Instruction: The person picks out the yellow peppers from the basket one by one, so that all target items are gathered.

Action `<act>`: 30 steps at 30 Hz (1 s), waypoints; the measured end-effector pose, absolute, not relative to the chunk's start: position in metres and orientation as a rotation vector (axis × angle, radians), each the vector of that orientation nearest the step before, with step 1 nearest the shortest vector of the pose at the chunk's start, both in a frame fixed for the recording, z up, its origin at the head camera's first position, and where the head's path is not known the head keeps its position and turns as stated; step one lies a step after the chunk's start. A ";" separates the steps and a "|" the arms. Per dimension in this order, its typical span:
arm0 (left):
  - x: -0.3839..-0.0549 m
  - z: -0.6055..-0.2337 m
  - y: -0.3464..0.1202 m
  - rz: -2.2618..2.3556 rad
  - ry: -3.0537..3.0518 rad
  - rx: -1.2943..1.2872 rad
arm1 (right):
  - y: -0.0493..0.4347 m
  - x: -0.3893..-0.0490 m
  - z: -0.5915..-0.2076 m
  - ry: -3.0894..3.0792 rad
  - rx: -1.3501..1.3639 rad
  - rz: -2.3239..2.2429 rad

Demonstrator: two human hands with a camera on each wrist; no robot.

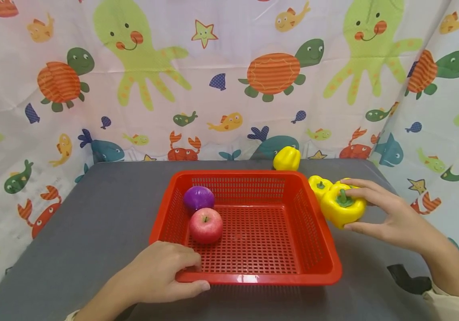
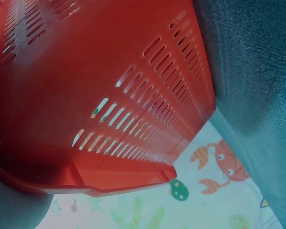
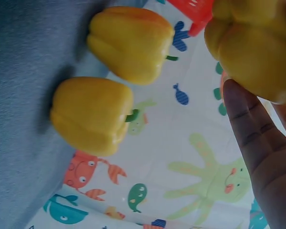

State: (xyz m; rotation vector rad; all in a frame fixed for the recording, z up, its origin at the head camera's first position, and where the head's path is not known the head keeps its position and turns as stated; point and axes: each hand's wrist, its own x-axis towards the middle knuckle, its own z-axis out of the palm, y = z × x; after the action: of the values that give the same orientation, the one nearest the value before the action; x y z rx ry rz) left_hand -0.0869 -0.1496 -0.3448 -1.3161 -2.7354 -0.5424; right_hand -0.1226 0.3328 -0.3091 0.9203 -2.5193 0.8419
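Observation:
My right hand (image 1: 394, 214) holds a yellow bell pepper (image 1: 342, 207) between thumb and fingers, raised beside the right rim of a red plastic basket (image 1: 249, 278). In the right wrist view, the held pepper (image 3: 257, 47) hangs above the table, clear of two others. At the basket's front left corner, my left hand (image 1: 161, 272) grips the rim, fingers over the inside and thumb outside. Inside the basket, on the left, are a red apple (image 1: 206, 226) and a shiny purple round item (image 1: 199, 198) behind it. The left wrist view shows the slotted basket wall (image 2: 86, 62) close up.
A yellow pepper (image 1: 287, 159) stands behind the basket. Another pepper (image 1: 320, 185) sits by its right rim, and one more (image 1: 347, 181) is mostly hidden behind the held one. A grey cloth (image 1: 105, 200) covers the table; a sea-animal curtain (image 1: 221, 40) surrounds it.

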 end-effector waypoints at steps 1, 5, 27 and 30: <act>-0.087 -0.345 -0.149 -0.541 -2.734 -1.317 | 0.334 -0.123 -0.311 -2.516 0.912 0.829; -0.087 -0.345 -0.150 -0.547 -2.740 -1.312 | 0.337 -0.126 -0.321 -2.515 0.868 0.798; -0.088 -0.346 -0.151 -0.521 -2.692 -1.321 | 0.343 -0.145 -0.372 -2.788 0.702 0.940; -0.088 -0.345 -0.151 -0.522 -2.691 -1.318 | 0.343 -0.146 -0.373 -2.792 0.714 0.951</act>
State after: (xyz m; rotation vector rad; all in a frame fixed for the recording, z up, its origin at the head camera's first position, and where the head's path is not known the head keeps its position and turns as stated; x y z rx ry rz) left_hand -0.0884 -0.1507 -0.3453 -1.3179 -2.6908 -0.5216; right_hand -0.1459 0.3426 -0.3733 0.7144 -2.7915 0.9512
